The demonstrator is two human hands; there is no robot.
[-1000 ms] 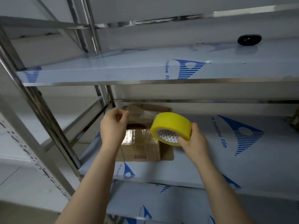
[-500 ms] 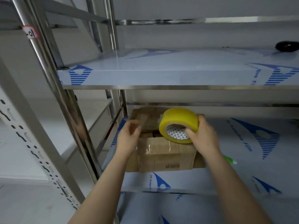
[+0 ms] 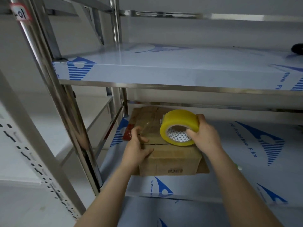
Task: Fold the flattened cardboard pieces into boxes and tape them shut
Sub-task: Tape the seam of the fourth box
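The cardboard box [image 3: 170, 159] sits on a steel shelf [image 3: 270, 177]. On the box's top the right hand [image 3: 205, 136] grips a yellow tape roll [image 3: 178, 126]. The left hand [image 3: 137, 149] lies at the box's left edge, its fingers too blurred to tell whether they hold anything.

Stainless shelving rack [image 3: 54, 95]; film-covered shelves [image 3: 164, 66]; red-edged label [image 3: 19, 12] on its front post; white wall [image 3: 196, 5] behind.

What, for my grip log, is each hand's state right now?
Left hand: pinches the loose tape end over the cardboard box.
Right hand: grips the yellow tape roll.
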